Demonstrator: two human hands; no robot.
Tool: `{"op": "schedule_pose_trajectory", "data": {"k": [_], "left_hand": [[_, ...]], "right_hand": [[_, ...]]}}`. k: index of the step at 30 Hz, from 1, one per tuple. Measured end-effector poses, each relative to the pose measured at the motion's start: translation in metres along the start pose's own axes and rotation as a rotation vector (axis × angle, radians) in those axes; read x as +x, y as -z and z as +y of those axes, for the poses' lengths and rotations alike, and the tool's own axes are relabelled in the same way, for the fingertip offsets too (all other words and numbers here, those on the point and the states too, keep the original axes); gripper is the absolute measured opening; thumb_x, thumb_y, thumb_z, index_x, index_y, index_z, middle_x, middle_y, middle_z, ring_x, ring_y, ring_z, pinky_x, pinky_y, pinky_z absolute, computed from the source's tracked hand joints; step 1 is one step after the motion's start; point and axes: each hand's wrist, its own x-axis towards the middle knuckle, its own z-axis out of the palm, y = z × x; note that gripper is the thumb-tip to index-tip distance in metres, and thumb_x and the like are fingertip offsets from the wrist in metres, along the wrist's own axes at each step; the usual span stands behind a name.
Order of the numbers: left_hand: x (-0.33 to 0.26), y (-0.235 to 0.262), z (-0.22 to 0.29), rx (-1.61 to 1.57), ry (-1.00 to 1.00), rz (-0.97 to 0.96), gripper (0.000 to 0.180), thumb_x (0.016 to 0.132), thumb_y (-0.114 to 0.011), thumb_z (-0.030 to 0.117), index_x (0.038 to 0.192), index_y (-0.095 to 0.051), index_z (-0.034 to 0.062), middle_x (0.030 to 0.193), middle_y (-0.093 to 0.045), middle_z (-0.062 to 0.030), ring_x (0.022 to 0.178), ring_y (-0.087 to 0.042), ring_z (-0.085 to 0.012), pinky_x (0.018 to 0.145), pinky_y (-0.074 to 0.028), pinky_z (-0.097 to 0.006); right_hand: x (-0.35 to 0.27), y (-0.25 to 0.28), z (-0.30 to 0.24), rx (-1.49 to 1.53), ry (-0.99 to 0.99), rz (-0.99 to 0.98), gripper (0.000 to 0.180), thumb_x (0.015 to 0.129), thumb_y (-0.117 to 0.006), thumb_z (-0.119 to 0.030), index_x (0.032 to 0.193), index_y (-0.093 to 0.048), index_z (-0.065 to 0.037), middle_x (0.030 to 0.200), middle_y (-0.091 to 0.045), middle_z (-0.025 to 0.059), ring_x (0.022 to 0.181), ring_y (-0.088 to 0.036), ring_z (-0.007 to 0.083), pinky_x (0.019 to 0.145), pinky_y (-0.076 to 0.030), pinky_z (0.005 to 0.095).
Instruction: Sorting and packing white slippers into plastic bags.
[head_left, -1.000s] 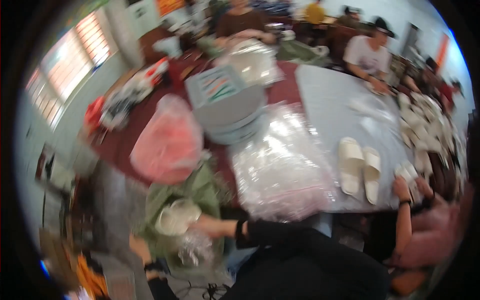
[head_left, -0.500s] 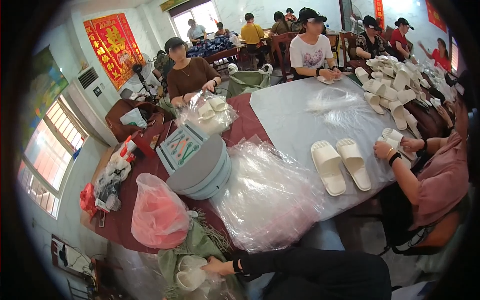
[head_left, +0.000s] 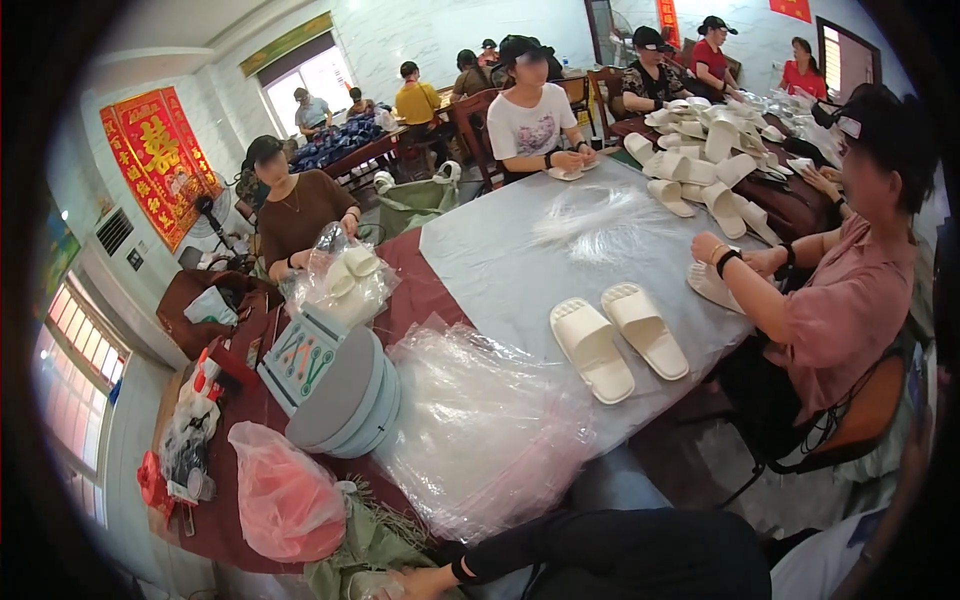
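At the lower edge, my right hand [head_left: 428, 582] reaches across from the right in a black sleeve, partly cut off by the picture's rim. Its fingers are closed at clear plastic with something pale inside, at the mouth of a green woven sack [head_left: 385, 543]; white slippers in that bag showed more plainly a moment earlier. My left hand is out of view. A pink plastic bag [head_left: 285, 495] stands beside the sack. A pile of flat clear plastic bags [head_left: 490, 425] lies in front of me. Right of it, a pair of cream slippers [head_left: 592, 350] rests on the grey table cover.
A grey-blue round-fronted container [head_left: 345, 395] stands left of the bag pile. Across the table, a person in brown [head_left: 310, 215] handles bagged slippers [head_left: 352, 270]. A person in pink [head_left: 850, 290] works on slippers at right, near a slipper heap [head_left: 710, 160]. Clear strands [head_left: 600, 225] lie mid-table.
The view has swung right, so the table's things sit further left and lower. My right hand and the bagged slippers have dropped toward the lower edge. The person in pink has shifted their hands.
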Motion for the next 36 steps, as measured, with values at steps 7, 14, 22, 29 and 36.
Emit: {"op": "schedule_pose_trajectory", "data": {"k": [7,14,22,29,36], "left_hand": [[0.021,-0.021,-0.039,0.147,-0.084,-0.094,0.074,0.086,-0.056,0.045,0.143,-0.026,0.0083,0.145,-0.028,-0.0172,0.133,-0.023,-0.0364,0.106,-0.02,-0.049],[0.031,-0.017,-0.051,0.031,-0.044,-0.204,0.064,0.088,-0.053,0.037,0.14,-0.031,0.008,0.147,-0.025,-0.0156,0.135,-0.019,-0.0343,0.108,-0.019,-0.049],[0.052,-0.024,-0.049,0.106,0.101,-0.35,0.061,0.088,-0.05,0.04,0.14,-0.033,0.0121,0.147,-0.024,-0.0154,0.135,-0.017,-0.0367,0.108,-0.018,-0.05],[0.063,-0.025,-0.024,0.069,0.301,-0.318,0.06,0.091,-0.044,0.044,0.142,-0.029,0.0163,0.148,-0.022,-0.0135,0.136,-0.014,-0.037,0.107,-0.016,-0.053],[0.066,-0.025,-0.012,0.092,0.557,-0.174,0.058,0.092,-0.039,0.048,0.139,-0.033,0.0137,0.143,-0.033,-0.0125,0.131,-0.028,-0.0374,0.102,-0.022,-0.057]], "right_hand": [[-0.05,-0.001,-0.008,-0.665,0.141,0.05,0.042,0.085,-0.054,-0.049,0.101,-0.064,-0.011,0.095,-0.062,0.0082,0.089,-0.055,0.0301,0.081,-0.04,0.0481],[-0.058,0.014,-0.02,-0.603,0.244,0.128,0.044,0.078,-0.059,-0.054,0.098,-0.065,-0.016,0.089,-0.062,0.0065,0.089,-0.056,0.0297,0.083,-0.039,0.0508],[-0.068,0.017,-0.016,-0.841,0.608,0.348,0.036,0.078,-0.062,-0.049,0.097,-0.065,-0.018,0.084,-0.062,0.0051,0.085,-0.056,0.0256,0.078,-0.042,0.0469],[-0.071,0.019,-0.015,-0.836,0.531,0.24,0.034,0.08,-0.061,-0.047,0.099,-0.065,-0.019,0.084,-0.062,0.0049,0.084,-0.056,0.0253,0.078,-0.042,0.0467],[-0.065,0.018,-0.022,-0.823,0.47,0.124,0.032,0.082,-0.06,-0.044,0.102,-0.064,-0.02,0.084,-0.061,0.0047,0.084,-0.057,0.025,0.078,-0.043,0.0465]]}}
